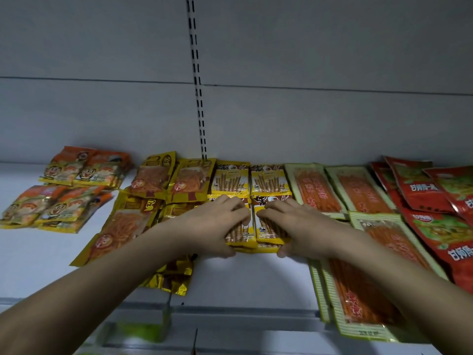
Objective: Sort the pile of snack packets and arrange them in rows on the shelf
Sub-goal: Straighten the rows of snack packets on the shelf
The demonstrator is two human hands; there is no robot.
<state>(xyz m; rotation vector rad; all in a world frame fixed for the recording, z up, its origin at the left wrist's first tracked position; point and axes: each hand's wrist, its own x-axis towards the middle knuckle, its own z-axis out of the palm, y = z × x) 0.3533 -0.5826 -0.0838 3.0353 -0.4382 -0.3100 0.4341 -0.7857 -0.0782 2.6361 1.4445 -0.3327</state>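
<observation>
Two small stacks of yellow stick-snack packets (256, 234) lie side by side at the middle of the white shelf (33, 254). My left hand (215, 224) grips the left stack, thumb under its front edge. My right hand (299, 224) grips the right stack the same way. Behind them lie two more yellow stick-snack packets (252, 181) in a row against the back wall. My forearms hide parts of the packets below them.
Orange-yellow cartoon packets (61, 190) sit at far left. Yellow spicy-strip packets (143, 198) lie left of my hands, a gold one (174, 278) near the shelf edge. Long green-bordered strip packets (358, 201) and red packets (440, 208) fill the right. A slotted upright (198, 80) runs up the back wall.
</observation>
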